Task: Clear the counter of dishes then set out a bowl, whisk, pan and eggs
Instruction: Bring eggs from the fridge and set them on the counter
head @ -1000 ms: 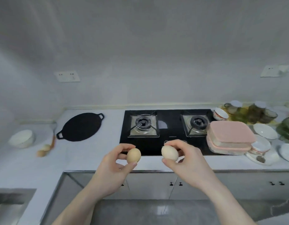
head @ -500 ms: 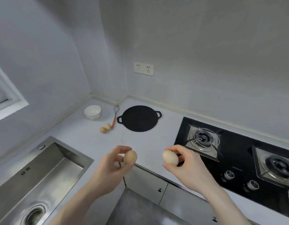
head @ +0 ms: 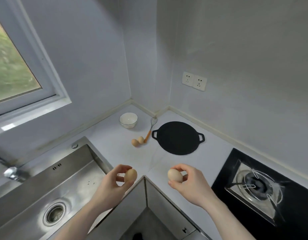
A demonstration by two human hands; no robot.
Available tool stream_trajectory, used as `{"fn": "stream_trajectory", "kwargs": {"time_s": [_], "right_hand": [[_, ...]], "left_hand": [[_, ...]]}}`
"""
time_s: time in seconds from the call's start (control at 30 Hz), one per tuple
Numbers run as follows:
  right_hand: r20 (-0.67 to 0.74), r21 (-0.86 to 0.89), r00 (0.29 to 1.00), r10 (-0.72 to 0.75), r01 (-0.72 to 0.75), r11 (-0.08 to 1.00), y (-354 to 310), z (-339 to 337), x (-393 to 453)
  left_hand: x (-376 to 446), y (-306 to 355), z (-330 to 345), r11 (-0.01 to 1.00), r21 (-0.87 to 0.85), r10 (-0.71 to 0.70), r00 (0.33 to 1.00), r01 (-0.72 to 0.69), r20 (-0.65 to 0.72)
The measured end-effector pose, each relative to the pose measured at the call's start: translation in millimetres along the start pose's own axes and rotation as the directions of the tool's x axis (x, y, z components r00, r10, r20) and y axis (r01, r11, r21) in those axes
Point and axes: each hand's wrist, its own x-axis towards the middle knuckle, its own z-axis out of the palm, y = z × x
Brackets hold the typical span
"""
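Tan egg (head: 130, 176) pinched in left hand (head: 113, 185); paler egg (head: 175, 175) pinched in right hand (head: 188, 185); both hung over counter (head: 115, 144) corner. Two eggs (head: 137, 141) lay beside whisk (head: 150, 129), near bowl (head: 128, 120) and pan (head: 178, 138). Advice: lower gently beside pair, release only once settled, guard against rolling.

I count four eggs: two on the counter (head: 137, 141), one in each hand (head: 130, 175) (head: 175, 175). One bowl (head: 128, 120), one whisk (head: 151, 128), one pan (head: 177, 138).
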Motion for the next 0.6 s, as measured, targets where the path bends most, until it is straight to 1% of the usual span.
{"fn": "stream_trajectory", "kwargs": {"time_s": [0.17, 0.37, 0.5, 0.6], "right_hand": [[0.028, 0.001, 0.999, 0.025, -0.025, 1.0, -0.9, 8.9, 56.5], [0.05, 0.037, 0.994, 0.098, -0.1, 0.994, -5.1, 44.4, 141.2], [0.068, -0.021, 0.985, 0.16, -0.159, 0.987, -2.3, 68.1, 197.7], [0.03, -0.051, 0.98, 0.196, -0.194, 0.98, -3.8, 77.2, 241.3]], "left_hand": [[52.0, -21.8, -10.0, 0.995, 0.0, -0.096, 0.995, 0.096, -0.008], [149.2, -61.6, -20.8, 0.979, -0.059, -0.197, 0.98, 0.197, 0.002], [213.9, -91.1, -24.2, 0.962, -0.108, -0.254, 0.967, 0.253, 0.0], [262.3, -108.6, -27.8, 0.951, -0.095, -0.296, 0.955, 0.295, -0.001]]}}
